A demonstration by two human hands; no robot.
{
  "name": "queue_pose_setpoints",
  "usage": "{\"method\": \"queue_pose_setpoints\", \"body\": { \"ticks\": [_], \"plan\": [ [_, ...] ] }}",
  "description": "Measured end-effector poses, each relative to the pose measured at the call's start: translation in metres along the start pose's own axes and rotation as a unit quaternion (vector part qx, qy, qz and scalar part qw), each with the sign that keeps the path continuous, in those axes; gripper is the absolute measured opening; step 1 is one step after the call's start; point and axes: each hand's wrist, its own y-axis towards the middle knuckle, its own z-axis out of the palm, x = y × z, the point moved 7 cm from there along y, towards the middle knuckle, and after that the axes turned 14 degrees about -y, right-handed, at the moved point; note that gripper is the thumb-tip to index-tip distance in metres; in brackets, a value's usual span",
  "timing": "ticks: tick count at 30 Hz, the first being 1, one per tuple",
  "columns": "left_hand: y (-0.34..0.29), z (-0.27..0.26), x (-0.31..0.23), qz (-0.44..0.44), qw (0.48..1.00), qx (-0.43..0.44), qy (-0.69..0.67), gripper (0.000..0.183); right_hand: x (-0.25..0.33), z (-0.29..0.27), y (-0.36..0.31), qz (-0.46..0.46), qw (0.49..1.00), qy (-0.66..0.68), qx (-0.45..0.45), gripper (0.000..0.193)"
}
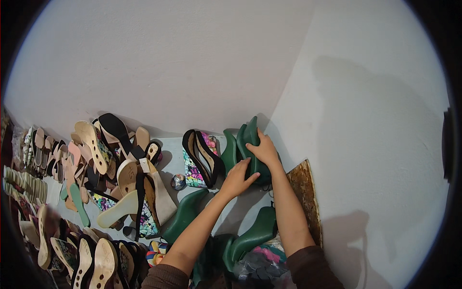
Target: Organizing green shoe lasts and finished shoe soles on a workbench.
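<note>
Several green shoe lasts stand together near the wall corner. My right hand (264, 150) grips the rightmost green shoe last (251, 131), with its thumb on the near side and its fingers over the far side. Lower on the same group, my left hand (234, 180) has its thumb and fingers spread around the heel part of a last; its contact is partly hidden. Just left of them is a pair of wedge shoes (208, 161) with black edging and colourful patterned heels. Another green last (186, 212) lies beneath my left forearm.
Wedge shoes and loose soles (98, 147) are piled on the left. A clear ball-like object (178, 181) sits by the patterned pair. More green lasts (255, 236) and dark plastic bags (264, 269) lie near me. A stained brown board (304, 192) leans against the right wall (375, 144).
</note>
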Motion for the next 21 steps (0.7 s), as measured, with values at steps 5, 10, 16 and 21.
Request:
{"method": "queue_pose_setpoints", "body": {
  "ticks": [5, 10, 16, 21],
  "plan": [
    [-0.006, 0.0, 0.003, -0.031, 0.992, -0.009, -0.121, 0.077, -0.001, -0.014, -0.004, 0.024, 0.997, 0.039, -0.059, 0.074],
    [-0.006, -0.005, 0.002, -0.198, 0.846, -0.074, -0.49, 0.074, 0.012, -0.017, -0.008, -0.009, 0.871, 0.491, 0.036, 0.046],
    [-0.003, -0.017, -0.031, -0.165, 0.779, -0.1, -0.597, 0.075, 0.012, -0.003, -0.029, 0.044, 0.806, 0.583, 0.09, 0.048],
    [-0.002, -0.031, -0.012, -0.063, 0.934, -0.155, -0.316, 0.085, 0.034, -0.011, -0.042, 0.01, 0.927, 0.374, 0.032, 0.073]
  ]
}}
